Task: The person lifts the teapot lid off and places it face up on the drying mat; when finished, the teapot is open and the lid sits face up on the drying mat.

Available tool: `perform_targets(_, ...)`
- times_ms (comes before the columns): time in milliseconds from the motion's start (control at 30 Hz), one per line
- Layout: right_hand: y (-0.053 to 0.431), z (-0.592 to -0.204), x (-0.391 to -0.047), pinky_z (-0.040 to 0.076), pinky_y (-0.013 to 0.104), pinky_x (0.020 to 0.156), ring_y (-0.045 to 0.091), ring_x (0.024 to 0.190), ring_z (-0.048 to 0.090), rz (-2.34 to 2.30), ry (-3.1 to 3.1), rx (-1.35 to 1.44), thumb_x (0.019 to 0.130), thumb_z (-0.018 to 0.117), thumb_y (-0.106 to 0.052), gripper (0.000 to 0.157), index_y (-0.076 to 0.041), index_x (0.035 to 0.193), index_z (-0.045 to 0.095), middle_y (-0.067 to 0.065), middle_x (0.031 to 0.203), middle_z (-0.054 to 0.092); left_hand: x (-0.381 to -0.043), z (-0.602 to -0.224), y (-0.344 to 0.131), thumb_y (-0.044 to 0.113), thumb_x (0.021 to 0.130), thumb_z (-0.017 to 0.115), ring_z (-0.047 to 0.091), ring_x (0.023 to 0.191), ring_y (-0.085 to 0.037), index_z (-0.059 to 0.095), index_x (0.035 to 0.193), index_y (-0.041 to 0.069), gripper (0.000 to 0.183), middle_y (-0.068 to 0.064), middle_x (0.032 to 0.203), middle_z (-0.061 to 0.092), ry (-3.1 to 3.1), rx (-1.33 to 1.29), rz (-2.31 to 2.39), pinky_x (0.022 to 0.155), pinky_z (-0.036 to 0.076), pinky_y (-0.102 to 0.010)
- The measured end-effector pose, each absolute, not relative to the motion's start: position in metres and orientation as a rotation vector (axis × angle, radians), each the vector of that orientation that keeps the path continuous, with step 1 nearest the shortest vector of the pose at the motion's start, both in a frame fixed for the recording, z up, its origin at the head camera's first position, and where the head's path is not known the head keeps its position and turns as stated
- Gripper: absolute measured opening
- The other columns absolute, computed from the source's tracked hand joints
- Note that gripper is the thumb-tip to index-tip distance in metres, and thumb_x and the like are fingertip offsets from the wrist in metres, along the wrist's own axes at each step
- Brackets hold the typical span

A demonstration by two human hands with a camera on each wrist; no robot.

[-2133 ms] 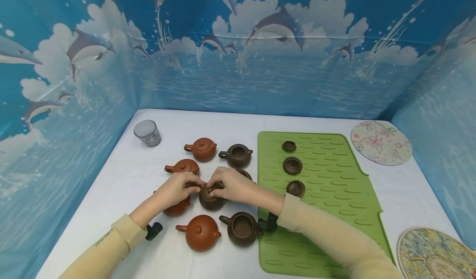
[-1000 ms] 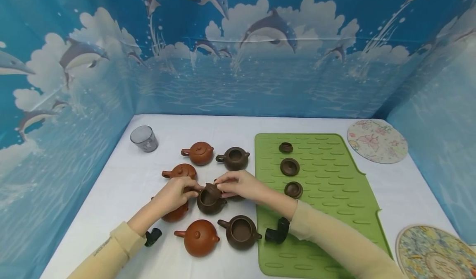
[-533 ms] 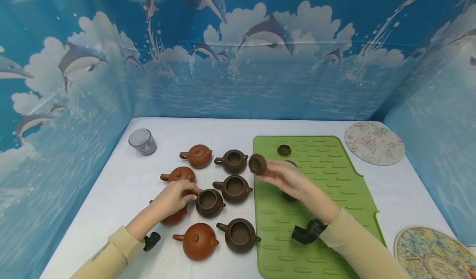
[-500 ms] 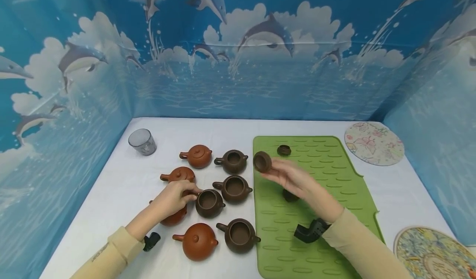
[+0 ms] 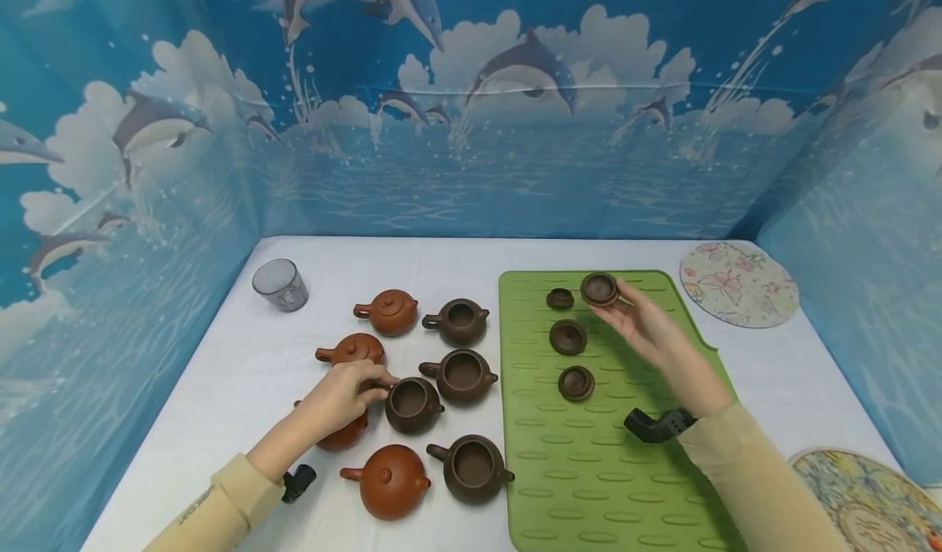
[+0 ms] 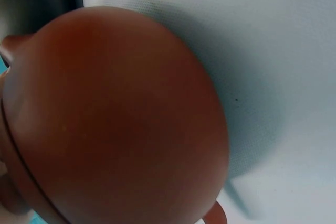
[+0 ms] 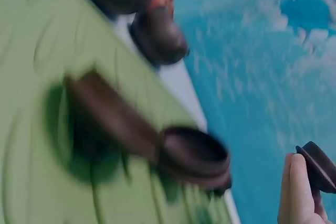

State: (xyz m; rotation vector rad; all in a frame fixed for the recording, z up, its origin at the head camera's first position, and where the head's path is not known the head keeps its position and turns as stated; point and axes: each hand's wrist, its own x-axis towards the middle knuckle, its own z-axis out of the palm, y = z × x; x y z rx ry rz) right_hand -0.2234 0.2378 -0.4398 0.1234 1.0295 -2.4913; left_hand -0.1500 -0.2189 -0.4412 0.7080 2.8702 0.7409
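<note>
My left hand [image 5: 346,398] grips the handle side of a dark brown, lidless teapot [image 5: 414,406]; the fingers hide the handle. Raised over the back of the green mat [image 5: 625,470], my right hand [image 5: 651,329] pinches a dark teapot lid [image 5: 599,289] with its hollow underside showing. The right wrist view catches that held lid [image 7: 319,167] at its lower right edge. Three other dark lids lie on the mat: a small one [image 5: 560,298] at the back, a wider one [image 5: 568,337] and a nearer one [image 5: 576,383].
Three more lidless dark teapots, one of them the middle teapot [image 5: 464,376], stand left of the mat. Several reddish teapots, such as the front one [image 5: 393,482], form a column farther left. A glass [image 5: 282,284] stands back left; round mats [image 5: 739,284] lie at right.
My right hand has lifted the lid off the teapot at my left hand, turned its underside up and carried it right and back over the mat. My left hand stays at the teapot.
</note>
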Motion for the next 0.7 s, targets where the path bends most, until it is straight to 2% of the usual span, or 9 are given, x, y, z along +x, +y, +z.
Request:
perform_targets(133,0.248,-0.448,-0.23,0.051,0.022,0.097,0.014,0.098,0.069,-2.457,1.182,0.217,0.104,0.047,-0.023,0.027,-0.011,0.127,0.041,0.005,0.103,0.069,-0.149,-0.443,-0.219,0.007,0.084,0.076,0.069,0.096,-0.019,0.075,0.1,0.016,0.019,0.003,0.097,0.073,2.874,0.686,0.733,0.082,0.058,-0.036)
perform_targets(233,0.254,-0.456,-0.233,0.052,0.02,0.095,0.01,0.095,0.068,-2.415,1.328,0.25,0.105,0.044,-0.023,0.025,-0.008,0.125,0.044,0.001,0.099,0.07,-0.148,-0.444,-0.218,0.007,0.084,0.076,0.069,0.096,-0.019,0.075,0.1,0.016,0.019,0.003,0.097,0.073,2.883,0.684,0.728,0.083,0.058,-0.036)
perform_targets(300,0.255,-0.461,-0.234,0.052,0.018,0.093,0.005,0.094,0.066,-2.359,1.469,0.281,0.106,0.04,-0.023,0.036,-0.008,0.139,0.039,-0.003,0.1,0.067,-0.148,-0.444,-0.218,0.006,0.083,0.076,0.07,0.096,-0.02,0.075,0.099,0.016,0.018,0.003,0.097,0.073,2.89,0.696,0.731,0.082,0.058,-0.037)
perform_targets(367,0.255,-0.465,-0.235,0.051,0.015,0.092,0.0,0.092,0.063,-2.257,1.678,0.315,0.107,0.037,-0.025,0.049,-0.005,0.151,0.028,-0.003,0.107,0.063,-0.147,-0.444,-0.218,0.006,0.083,0.076,0.07,0.096,-0.02,0.075,0.099,0.016,0.018,0.003,0.097,0.073,2.893,0.699,0.732,0.083,0.058,-0.037)
perform_targets(433,0.254,-0.469,-0.237,0.051,0.012,0.091,-0.004,0.091,0.058,-2.112,1.916,0.349,0.108,0.034,-0.028,0.058,0.0,0.155,0.018,0.008,0.124,0.058,-0.147,-0.444,-0.218,0.007,0.083,0.076,0.07,0.096,-0.02,0.074,0.098,0.016,0.018,0.003,0.097,0.073,2.897,0.701,0.732,0.083,0.058,-0.037)
perform_targets(467,0.253,-0.47,-0.237,0.051,0.011,0.09,-0.006,0.09,0.056,-2.027,2.039,0.365,0.108,0.034,-0.031,0.06,0.002,0.155,0.017,0.014,0.132,0.053,-0.147,-0.444,-0.218,0.007,0.083,0.076,0.07,0.095,-0.02,0.074,0.098,0.016,0.018,0.003,0.097,0.073,2.9,0.706,0.728,0.082,0.058,-0.036)
perform_targets(533,0.251,-0.472,-0.239,0.051,0.01,0.086,-0.008,0.089,0.052,-1.849,2.259,0.396,0.107,0.036,-0.036,0.062,0.003,0.153,0.024,0.023,0.145,0.043,-0.147,-0.443,-0.218,0.007,0.083,0.076,0.069,0.094,-0.019,0.074,0.098,0.016,0.017,0.003,0.096,0.073,2.901,0.712,0.722,0.081,0.058,-0.035)
perform_targets(600,0.249,-0.472,-0.24,0.053,0.011,0.083,-0.008,0.087,0.051,-1.724,2.401,0.42,0.106,0.038,-0.04,0.063,0.002,0.151,0.031,0.026,0.152,0.037,-0.148,-0.443,-0.218,0.007,0.084,0.076,0.069,0.092,-0.018,0.074,0.098,0.016,0.017,0.003,0.096,0.074,2.901,0.726,0.721,0.079,0.057,-0.033)
perform_targets(700,0.248,-0.472,-0.243,0.055,0.013,0.078,-0.01,0.08,0.052,-1.62,2.516,0.445,0.105,0.041,-0.043,0.062,0.001,0.148,0.039,0.027,0.147,0.044,-0.149,-0.442,-0.219,0.007,0.084,0.075,0.068,0.09,-0.016,0.074,0.098,0.016,0.016,0.003,0.096,0.073,2.894,0.736,0.726,0.076,0.057,-0.031)
